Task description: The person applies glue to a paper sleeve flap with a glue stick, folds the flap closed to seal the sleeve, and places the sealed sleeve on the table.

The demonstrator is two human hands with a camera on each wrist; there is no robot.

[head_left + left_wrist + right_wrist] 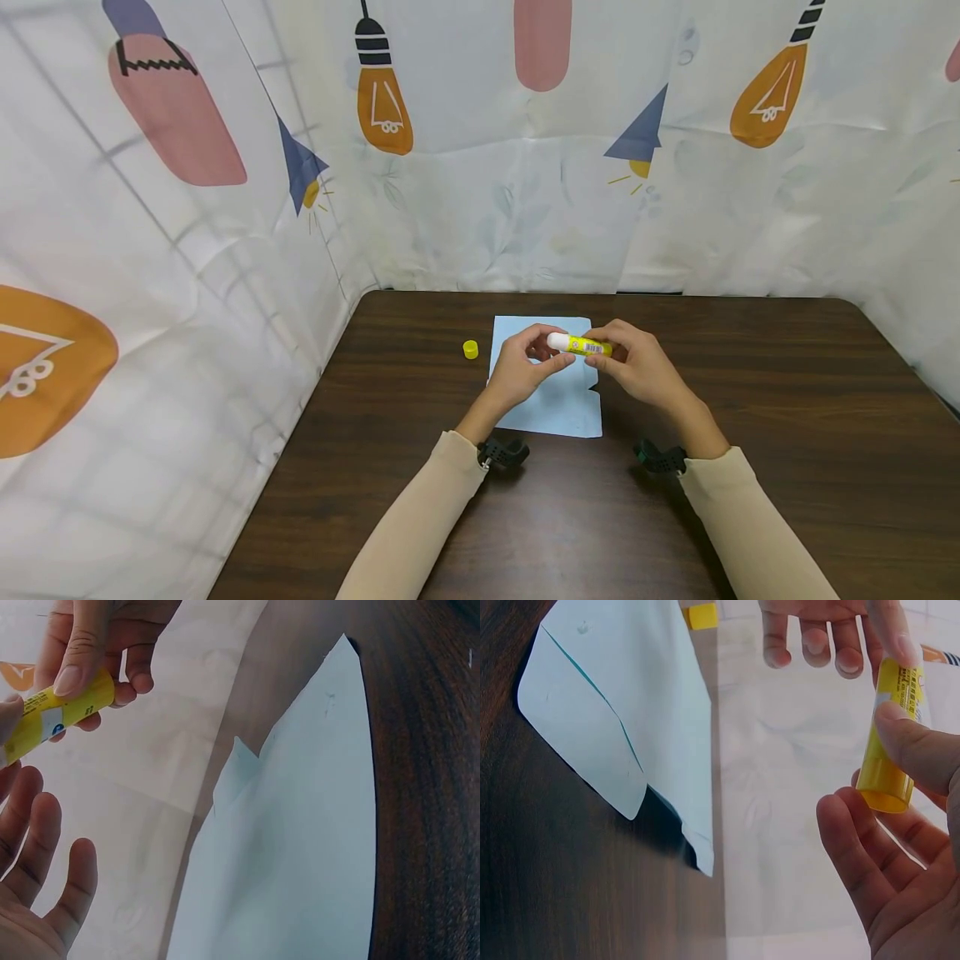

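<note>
"Sleeves came nearest, didn't they?"

"Yes, plain beige cloth, reaching in from seven and five o'clock, with a dark strap by each wrist."

"And the hands?"

"Both had the glue stick, a smooth yellow cylinder whose rounded white end pointed to nine o'clock. The right hand pinched the yellow body between thumb and fingers; the left hand pinched nearer the white end, its other fingers loosely apart."

"Where was the stick, exactly?"

"Raised above a thin, pale blue sheet of paper, toward its one o'clock corner. That paper had a notch in its three o'clock edge, and parts of it curled off the table."

"Anything else?"

"A squat, round yellow cap sat at nine o'clock from the stick, just beside the paper, on dark, streaky wood grain. At twelve o'clock hung a creased whitish curtain, printed with orange bulbs."
</note>
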